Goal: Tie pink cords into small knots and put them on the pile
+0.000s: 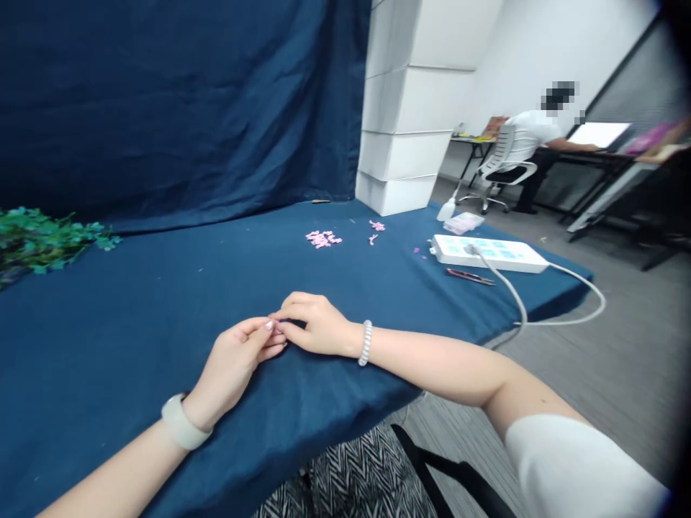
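Over the front of the blue-covered table [178, 302], my left hand [237, 360] and my right hand [318, 324] meet at the fingertips. Both are closed in a pinch around something tiny; a hint of pink shows between the fingers, but its kind is hidden. Farther back on the cloth lies a loose heap of small pink pieces [322, 239]. To its right are two smaller clusters, one a few pink pieces [376, 226] and the other a lone pink bit [372, 239].
At the right stand a white power strip [491, 253] with a cable, thread snips [469, 277] and a clear plastic box [463, 223]. Green artificial leaves [48, 237] lie at the left. A white column [399, 122] rises behind. A person [532, 137] sits at a far desk.
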Demonstrator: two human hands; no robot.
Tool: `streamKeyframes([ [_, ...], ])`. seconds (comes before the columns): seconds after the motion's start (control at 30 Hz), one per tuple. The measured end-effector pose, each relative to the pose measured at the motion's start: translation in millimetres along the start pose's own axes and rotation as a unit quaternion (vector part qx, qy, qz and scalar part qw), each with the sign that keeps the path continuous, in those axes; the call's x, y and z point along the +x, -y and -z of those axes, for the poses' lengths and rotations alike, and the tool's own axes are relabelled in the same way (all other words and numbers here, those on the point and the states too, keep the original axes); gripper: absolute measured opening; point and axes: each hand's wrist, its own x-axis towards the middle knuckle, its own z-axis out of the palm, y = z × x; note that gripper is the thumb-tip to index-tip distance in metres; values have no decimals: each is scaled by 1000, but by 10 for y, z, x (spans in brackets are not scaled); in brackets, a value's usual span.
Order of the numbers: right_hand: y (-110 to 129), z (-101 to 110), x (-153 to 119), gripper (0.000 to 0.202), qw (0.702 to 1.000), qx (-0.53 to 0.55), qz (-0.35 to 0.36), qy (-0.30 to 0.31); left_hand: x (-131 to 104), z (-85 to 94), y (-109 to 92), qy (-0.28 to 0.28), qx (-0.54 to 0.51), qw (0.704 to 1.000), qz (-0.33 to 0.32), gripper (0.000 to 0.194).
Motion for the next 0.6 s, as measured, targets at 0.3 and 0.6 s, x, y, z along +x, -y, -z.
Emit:
streamKeyframes([
  [0.3,-87,-14,164,26,997,-51,26,60,93,43,-3,-2,-64,998,18,36],
  [0.6,46,67,14,22,995,88,-41,4,-34,-42,-14,28,-45,999,9,25],
])
